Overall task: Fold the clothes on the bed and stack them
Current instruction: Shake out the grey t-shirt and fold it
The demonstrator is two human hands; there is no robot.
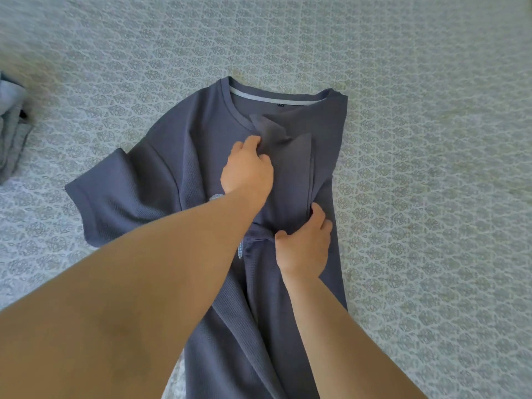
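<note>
A slate-blue T-shirt [178, 156] lies flat mid-bed [431, 139], collar far, its right side folded inward. The left hand [247, 171] pinches the folded sleeve near the collar; the right hand [303, 246] grips the fold's nearer edge. Grey clothes [13, 125] sit at far left.

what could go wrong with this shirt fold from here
The left hand pinches the folded-in right sleeve of the slate-blue waffle-knit T-shirt, where it is bunched; laid so, it may crease. The right hand holds the fold's lower edge; a slipped grip could reopen it. The left sleeve still lies spread.
</note>
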